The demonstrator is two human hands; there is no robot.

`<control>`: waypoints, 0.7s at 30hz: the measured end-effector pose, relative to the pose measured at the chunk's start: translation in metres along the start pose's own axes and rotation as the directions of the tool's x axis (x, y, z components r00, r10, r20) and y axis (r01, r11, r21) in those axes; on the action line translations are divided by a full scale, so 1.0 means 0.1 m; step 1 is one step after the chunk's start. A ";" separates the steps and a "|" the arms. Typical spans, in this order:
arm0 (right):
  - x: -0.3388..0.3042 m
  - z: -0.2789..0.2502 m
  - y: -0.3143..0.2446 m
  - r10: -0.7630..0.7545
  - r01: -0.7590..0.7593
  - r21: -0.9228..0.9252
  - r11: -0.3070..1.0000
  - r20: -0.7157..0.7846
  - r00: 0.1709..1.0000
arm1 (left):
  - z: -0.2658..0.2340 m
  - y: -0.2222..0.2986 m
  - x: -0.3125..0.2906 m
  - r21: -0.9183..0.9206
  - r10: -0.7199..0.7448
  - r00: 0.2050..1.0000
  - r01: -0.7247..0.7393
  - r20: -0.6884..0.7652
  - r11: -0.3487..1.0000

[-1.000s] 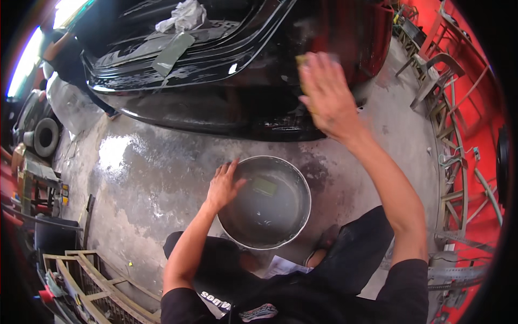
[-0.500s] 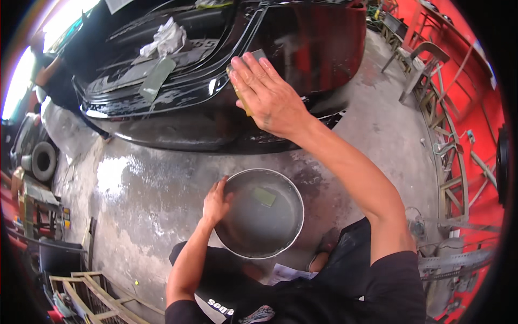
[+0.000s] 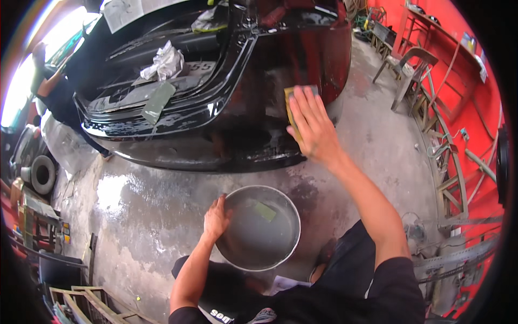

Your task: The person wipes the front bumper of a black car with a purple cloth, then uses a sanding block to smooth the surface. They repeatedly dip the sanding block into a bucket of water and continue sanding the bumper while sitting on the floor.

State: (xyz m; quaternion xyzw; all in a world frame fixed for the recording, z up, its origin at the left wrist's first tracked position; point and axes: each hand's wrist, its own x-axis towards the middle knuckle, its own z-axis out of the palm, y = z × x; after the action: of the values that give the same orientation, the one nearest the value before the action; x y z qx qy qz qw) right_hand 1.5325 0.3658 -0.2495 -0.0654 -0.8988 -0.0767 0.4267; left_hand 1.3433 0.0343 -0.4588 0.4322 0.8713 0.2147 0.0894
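Observation:
My right hand [image 3: 315, 127] lies against the glossy black rear corner of a car [image 3: 253, 108], its fingers stretched over a yellowish sanding pad [image 3: 291, 110]. A grey edge of sheet shows past the fingertips. Down on the left, my left hand [image 3: 217, 218] grips the rim of a round metal basin [image 3: 298, 237], fingers outside and thumb toward the inside. Cloudy grey water seems to fill the basin, with a small green piece of sandpaper [image 3: 264, 211] in it.
Crumpled white paper [image 3: 164, 62] and a grey-green sheet [image 3: 158, 103] rest on the car's rear. A person [image 3: 59, 92] stands at the far left. A chair [image 3: 407, 75] and metal frames line the red wall at right. Tyres [image 3: 43, 174] stand left on the wet concrete floor.
My right hand has slid rightward and slightly down over the car's corner with the sanding pad. My left hand stays on the basin. The view has shifted a little.

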 end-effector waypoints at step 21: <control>0.30 0.18 -0.09 0.187 -0.179 0.056 0.982 -0.214 0.959 | -0.02 0.05 -0.06 0.031 0.045 0.998 -0.044 -0.031 0.999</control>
State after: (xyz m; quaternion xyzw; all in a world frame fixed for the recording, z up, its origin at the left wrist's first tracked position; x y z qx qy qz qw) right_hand 1.4983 0.3616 -0.2382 -0.1317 -0.8377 -0.0276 0.5293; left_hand 1.3492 0.0317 -0.4547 0.4494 0.8659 0.2102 0.0641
